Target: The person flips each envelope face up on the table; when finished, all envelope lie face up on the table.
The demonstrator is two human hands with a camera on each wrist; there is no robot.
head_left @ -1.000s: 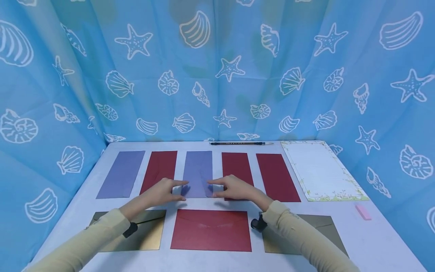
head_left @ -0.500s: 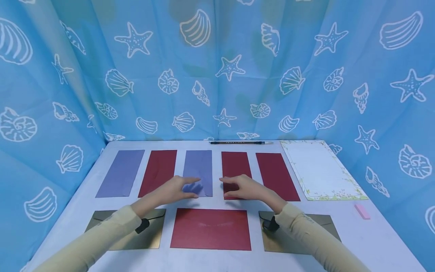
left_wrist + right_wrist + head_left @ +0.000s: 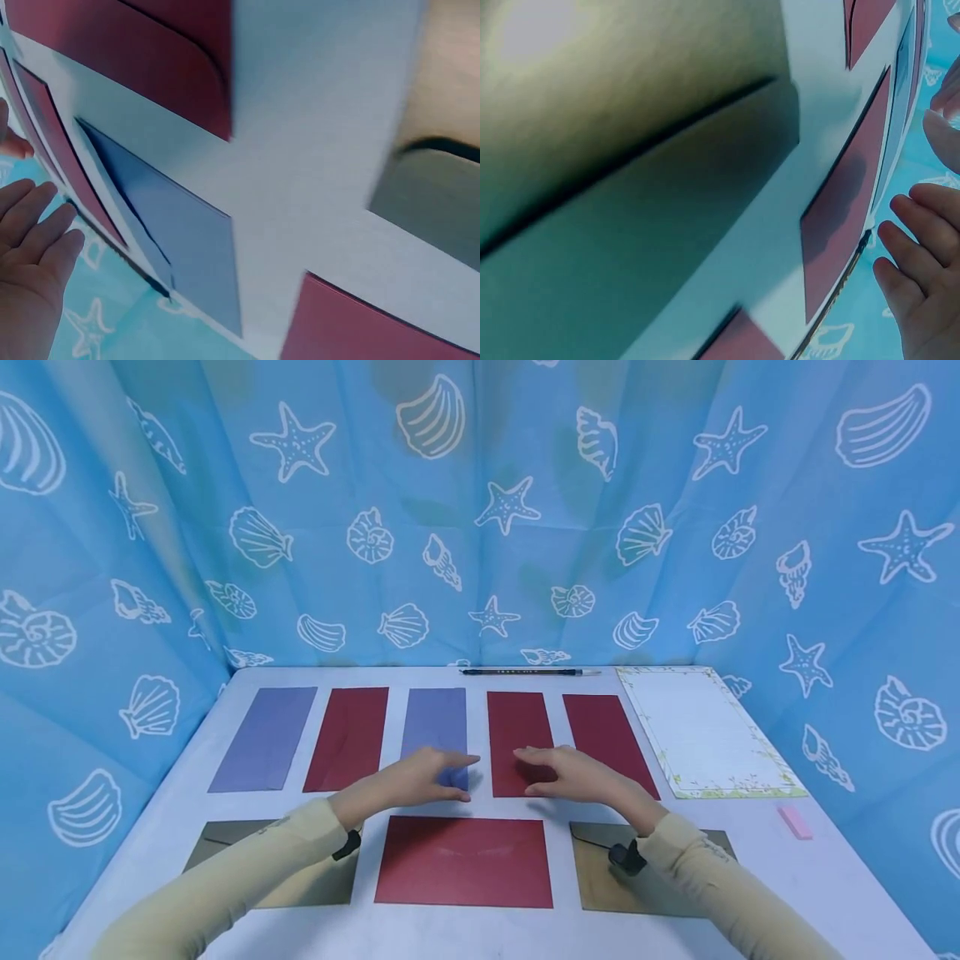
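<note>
My left hand (image 3: 427, 777) hovers over the near end of the middle purple envelope (image 3: 437, 718), thumb and fingers extended to the right, holding nothing. Facing it, my right hand (image 3: 577, 775) is above the near end of a dark red envelope (image 3: 519, 722), also holding nothing, its fingers pointing left. Another red envelope (image 3: 607, 731) lies partly behind the right hand. To the left are a red envelope (image 3: 348, 735) and a purple envelope (image 3: 262, 739). Both wrist views show loosely extended fingers, on the left hand (image 3: 34, 277) and the right hand (image 3: 930, 277).
In the front row lie a wide red envelope (image 3: 463, 864) and two gold envelopes (image 3: 318, 881), partly covered by my sleeves. A writing brush (image 3: 521, 672) lies at the back edge. Bordered paper (image 3: 705, 727) and a pink eraser (image 3: 795, 823) are on the right.
Both hands have moved to the right, the left across the middle purple envelope, the right along the red ones. The envelopes have stayed in place.
</note>
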